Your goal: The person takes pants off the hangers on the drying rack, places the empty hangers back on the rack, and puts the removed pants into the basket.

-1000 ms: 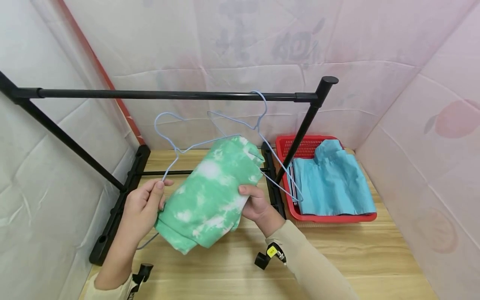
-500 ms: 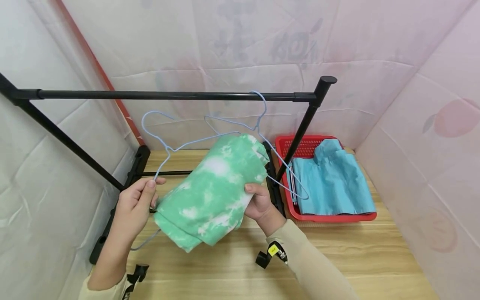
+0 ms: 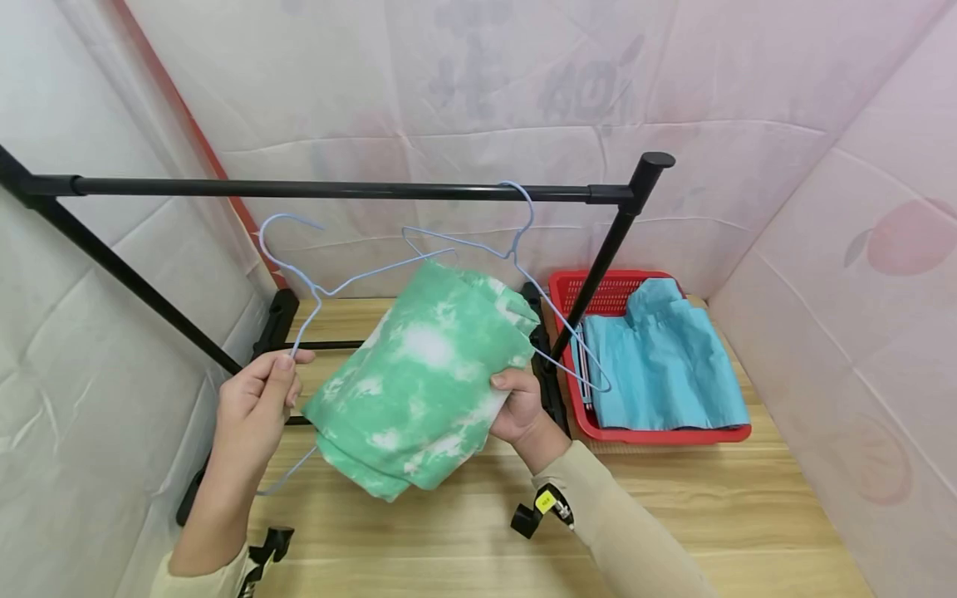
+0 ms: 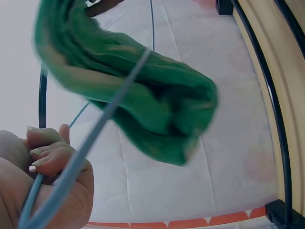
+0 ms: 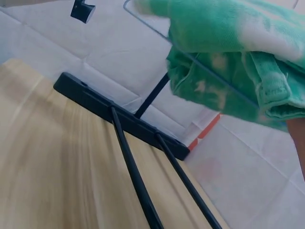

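A folded green-and-white tie-dye garment (image 3: 426, 365) is in the middle of the head view, held up over the table. My right hand (image 3: 521, 413) pinches its right edge, thumb on top and the other fingers hidden beneath. My left hand (image 3: 257, 407) grips a light-blue wire hanger (image 3: 374, 272) just below its hook, thumb pressed against the wire. One end of this hanger emerges below the garment at the lower left, and the garment hides part of its frame. In the left wrist view, the hanger wire (image 4: 112, 107) crosses in front of the green cloth (image 4: 143, 102).
Another blue wire hanger (image 3: 531, 212) hangs from the black rack's rail (image 3: 336, 190), partly behind the garment. To the right, a red basket (image 3: 676, 434) holds folded light-blue cloth (image 3: 658, 365). White sheeting surrounds the wooden tabletop (image 3: 449, 540).
My left hand has moved left and slightly up, drawing the hanger's hook further left. The garment has spread wider and turned a little; my right hand has shifted slightly right.
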### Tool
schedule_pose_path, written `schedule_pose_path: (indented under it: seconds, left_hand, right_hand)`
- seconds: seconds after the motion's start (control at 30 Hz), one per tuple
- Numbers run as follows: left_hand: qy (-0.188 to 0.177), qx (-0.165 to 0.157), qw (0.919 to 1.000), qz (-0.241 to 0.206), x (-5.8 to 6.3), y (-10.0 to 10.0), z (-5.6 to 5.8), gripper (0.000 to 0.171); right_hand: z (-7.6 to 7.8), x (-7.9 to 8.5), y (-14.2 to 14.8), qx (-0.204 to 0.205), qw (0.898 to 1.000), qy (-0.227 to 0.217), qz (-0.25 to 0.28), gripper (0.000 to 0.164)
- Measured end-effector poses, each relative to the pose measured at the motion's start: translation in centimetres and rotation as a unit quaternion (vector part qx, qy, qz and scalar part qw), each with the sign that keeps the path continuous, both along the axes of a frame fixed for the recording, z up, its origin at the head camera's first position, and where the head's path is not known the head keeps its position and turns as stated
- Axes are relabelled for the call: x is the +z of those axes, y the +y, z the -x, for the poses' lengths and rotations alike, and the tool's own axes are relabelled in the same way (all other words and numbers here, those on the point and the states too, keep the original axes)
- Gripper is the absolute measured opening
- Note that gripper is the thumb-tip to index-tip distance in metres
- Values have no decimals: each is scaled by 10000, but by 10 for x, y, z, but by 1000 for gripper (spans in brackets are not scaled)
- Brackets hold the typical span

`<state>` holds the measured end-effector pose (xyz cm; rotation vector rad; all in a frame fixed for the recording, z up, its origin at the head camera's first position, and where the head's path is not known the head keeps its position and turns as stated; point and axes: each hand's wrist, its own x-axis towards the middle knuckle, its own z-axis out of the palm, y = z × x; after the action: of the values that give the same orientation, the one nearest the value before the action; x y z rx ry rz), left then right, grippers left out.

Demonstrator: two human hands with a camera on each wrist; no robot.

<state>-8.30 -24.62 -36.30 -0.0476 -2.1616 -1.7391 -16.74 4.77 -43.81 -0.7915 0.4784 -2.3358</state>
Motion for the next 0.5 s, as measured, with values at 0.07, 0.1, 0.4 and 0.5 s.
schedule_pose_path:
  seconds: [0.07, 0.1, 0.4, 0.5]
  left_hand:
    - [9, 12, 10000, -73, 0, 1, 0, 31]
    - [21, -3, 10000, -67, 0, 1, 0, 31]
    - [125, 45, 9991, -392, -3, 1, 1, 32]
    - [49, 150, 9987, -487, -4, 0, 1, 33]
  right_hand:
    - [0, -1, 0, -52, 9999, -56, -113, 32]
    - [-1, -1, 0, -83, 9997, -90, -192, 33]
    - [-2, -7, 2, -296, 9980, -168, -536, 38]
    - [-2, -10, 5, -330, 9980, -151, -525, 38]
